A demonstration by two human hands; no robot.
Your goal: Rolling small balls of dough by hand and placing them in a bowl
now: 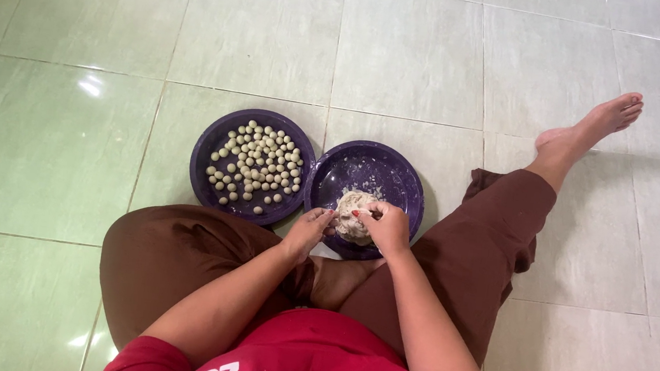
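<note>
Just below the centre of the frame, both hands meet over a lump of pale dough (pixel 351 217) lying at the near edge of the right-hand purple bowl (pixel 405 182). The right hand (pixel 386 227) sits on the lump's right side, fingers curled and pinching at its top; the left hand (pixel 310 229) comes in from the lower left, fingers bent against the lump's left flank, so the dough lies between the two, with no clear long axis. It looks ragged, whitish and soft, and flecks of it smear the bowl's floor. Touching this bowl on its left, a second purple bowl (pixel 209 155) holds many small pale dough balls (pixel 257 167).
</note>
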